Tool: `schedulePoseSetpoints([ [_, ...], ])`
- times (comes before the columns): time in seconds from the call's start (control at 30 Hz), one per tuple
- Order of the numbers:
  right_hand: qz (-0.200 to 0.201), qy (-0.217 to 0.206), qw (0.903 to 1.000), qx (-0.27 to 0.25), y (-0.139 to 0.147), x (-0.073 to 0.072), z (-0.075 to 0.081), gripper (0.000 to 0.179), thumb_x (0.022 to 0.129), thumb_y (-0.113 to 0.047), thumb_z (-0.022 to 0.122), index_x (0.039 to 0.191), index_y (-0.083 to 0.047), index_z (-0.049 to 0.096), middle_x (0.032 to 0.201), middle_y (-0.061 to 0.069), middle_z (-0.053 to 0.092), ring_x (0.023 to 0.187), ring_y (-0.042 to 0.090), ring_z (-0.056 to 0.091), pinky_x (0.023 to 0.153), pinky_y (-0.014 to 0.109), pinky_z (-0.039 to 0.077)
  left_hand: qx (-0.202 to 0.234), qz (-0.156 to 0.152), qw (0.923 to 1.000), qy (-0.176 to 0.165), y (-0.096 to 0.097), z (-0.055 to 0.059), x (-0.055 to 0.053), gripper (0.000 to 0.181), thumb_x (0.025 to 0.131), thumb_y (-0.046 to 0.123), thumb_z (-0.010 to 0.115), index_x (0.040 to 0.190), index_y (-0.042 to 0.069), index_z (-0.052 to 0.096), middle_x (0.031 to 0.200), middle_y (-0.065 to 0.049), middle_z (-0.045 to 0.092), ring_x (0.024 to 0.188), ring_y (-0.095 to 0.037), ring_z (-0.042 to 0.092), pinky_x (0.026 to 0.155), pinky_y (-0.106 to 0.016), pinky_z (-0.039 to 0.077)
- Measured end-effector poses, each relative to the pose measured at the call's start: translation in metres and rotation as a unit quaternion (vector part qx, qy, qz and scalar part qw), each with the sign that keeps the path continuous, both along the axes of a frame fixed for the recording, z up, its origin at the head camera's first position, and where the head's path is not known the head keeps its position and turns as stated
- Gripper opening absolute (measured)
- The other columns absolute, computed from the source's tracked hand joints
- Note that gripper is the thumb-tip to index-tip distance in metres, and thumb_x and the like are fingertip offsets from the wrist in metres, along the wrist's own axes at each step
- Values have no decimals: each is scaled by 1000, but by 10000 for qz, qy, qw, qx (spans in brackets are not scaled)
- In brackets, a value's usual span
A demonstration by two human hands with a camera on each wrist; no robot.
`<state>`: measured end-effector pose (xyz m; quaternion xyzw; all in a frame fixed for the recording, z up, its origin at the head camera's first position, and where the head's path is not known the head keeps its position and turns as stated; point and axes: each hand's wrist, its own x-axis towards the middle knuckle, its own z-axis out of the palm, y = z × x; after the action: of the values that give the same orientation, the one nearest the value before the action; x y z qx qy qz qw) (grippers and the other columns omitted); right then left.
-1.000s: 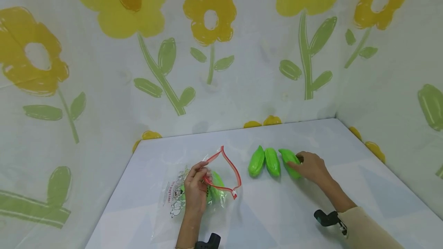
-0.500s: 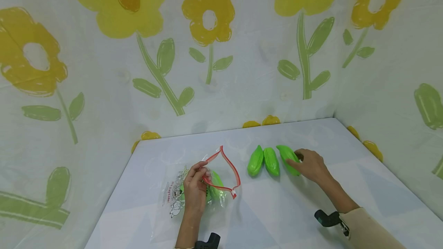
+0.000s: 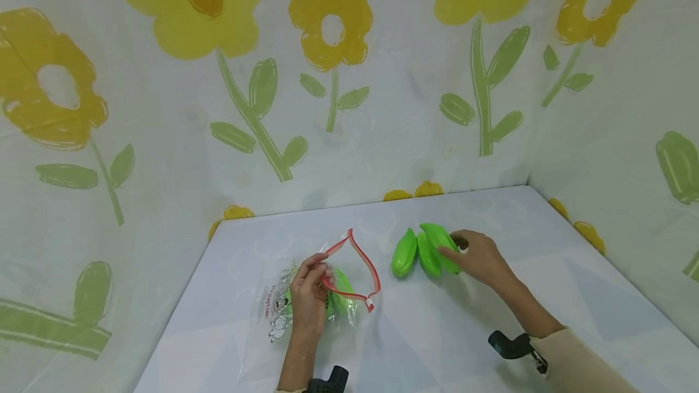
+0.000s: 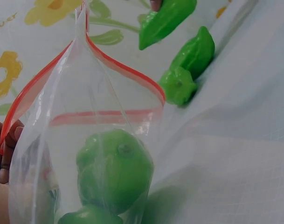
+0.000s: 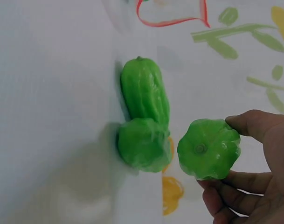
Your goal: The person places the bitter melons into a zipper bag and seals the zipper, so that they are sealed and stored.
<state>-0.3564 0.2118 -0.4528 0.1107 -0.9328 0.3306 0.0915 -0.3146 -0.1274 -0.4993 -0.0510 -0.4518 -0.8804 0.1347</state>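
Observation:
My left hand (image 3: 310, 296) pinches the red zip edge of a clear zip bag (image 3: 374, 272), whose mouth gapes toward the right. Through the plastic in the left wrist view, green bitter gourds (image 4: 114, 170) show inside. My right hand (image 3: 482, 258) grips a ridged, pointed bitter gourd (image 3: 438, 242) between thumb and fingers, raised above the table; the right wrist view shows its stem end (image 5: 209, 148). Beside it two more bitter gourds lie side by side on the table, a left one (image 3: 404, 255) and a right one (image 3: 427, 258), partly covered by the held gourd.
The white table (image 3: 415, 344) ends at a back edge against a cloth wall (image 3: 382, 150) printed with yellow flowers. More flowered cloth stands along both sides. A black camera (image 3: 510, 344) sits on the right wrist.
My right hand has lifted its bitter gourd and moved it left, so it now overlaps the middle one in the head view. The left hand and bag stay in place.

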Motion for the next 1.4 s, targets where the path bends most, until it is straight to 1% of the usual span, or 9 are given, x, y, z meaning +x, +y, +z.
schedulePoseSetpoints([
  [0.2, 110, -190, 9997, -143, -15, 2, 7, 61, 92, -48, 69, 125, 3, 64, 110, 13, 66, 103, 31, 59, 80, 46, 53, -22, 22, 10000, -27, 0, 0, 0, 29, 101, 5, 53, 123, -14, 53, 88, -7, 57, 76, -13, 57, 64, -20, 50],
  [0.3, 182, -246, 9993, -210, -23, 3, 7, 61, 91, -49, 69, 125, 1, 64, 110, 11, 66, 103, 29, 59, 77, 43, 52, -29, 20, 10000, -25, 0, 0, 0, 30, 101, 5, 54, 123, -14, 53, 87, -7, 56, 76, -13, 56, 64, -20, 51],
  [0.53, 380, -403, 9975, -436, -44, 5, 7, 57, 89, -44, 73, 125, -1, 65, 105, 5, 66, 102, 28, 59, 75, 36, 51, -24, 7, 10000, -13, 0, 0, 0, 30, 101, 5, 55, 123, -14, 53, 89, -7, 56, 77, -13, 56, 65, -20, 51],
  [0.7, 516, -455, 9955, -645, -59, 7, 8, 52, 88, -40, 76, 123, -3, 67, 107, 5, 67, 103, 26, 60, 79, 39, 52, -26, 27, 10000, -23, -1, 0, 0, 30, 101, 5, 54, 123, -14, 53, 90, -7, 56, 77, -13, 56, 65, -20, 51],
  [0.83, 616, -362, 9954, -644, -68, 7, 8, 49, 85, -34, 80, 122, -5, 69, 107, 3, 67, 103, 26, 59, 83, 42, 51, -51, 17, 10000, -22, -1, 0, -1, 28, 101, 5, 54, 121, -13, 55, 89, -7, 56, 76, -13, 56, 64, -20, 51],
  [0.93, 773, -291, 9945, -642, -75, 7, 8, 46, 84, -31, 81, 120, -4, 71, 103, 1, 65, 101, 25, 58, 81, 39, 51, -80, 14, 10000, -16, -1, -1, -1, 26, 101, 6, 54, 120, -11, 57, 88, -7, 56, 76, -14, 56, 63, -20, 51],
  [1.1, 902, -388, 9922, -765, -89, 10, 9, 42, 83, -30, 82, 116, -6, 73, 98, -3, 66, 97, 21, 58, 79, 35, 51, -85, 36, 10000, -34, -1, 0, 0, 25, 101, 6, 55, 119, -10, 58, 88, -8, 56, 76, -14, 56, 64, -20, 51],
  [1.2, 1000, -444, 9907, -815, -98, 11, 8, 40, 84, -31, 82, 115, -7, 74, 97, -4, 67, 98, 24, 60, 79, 35, 52, -53, 45, 10000, -38, -1, 0, 0, 27, 101, 6, 55, 121, -12, 56, 88, -8, 56, 76, -14, 56, 64, -20, 51],
  [1.4, 1216, -347, 9890, -772, -115, 11, 6, 38, 85, -32, 80, 113, -7, 75, 98, -3, 69, 97, 26, 62, 77, 36, 52, -30, -12, 10000, -31, -1, 0, 1, 30, 101, 5, 55, 123, -15, 53, 87, -7, 56, 75, -13, 56, 62, -20, 50],
])
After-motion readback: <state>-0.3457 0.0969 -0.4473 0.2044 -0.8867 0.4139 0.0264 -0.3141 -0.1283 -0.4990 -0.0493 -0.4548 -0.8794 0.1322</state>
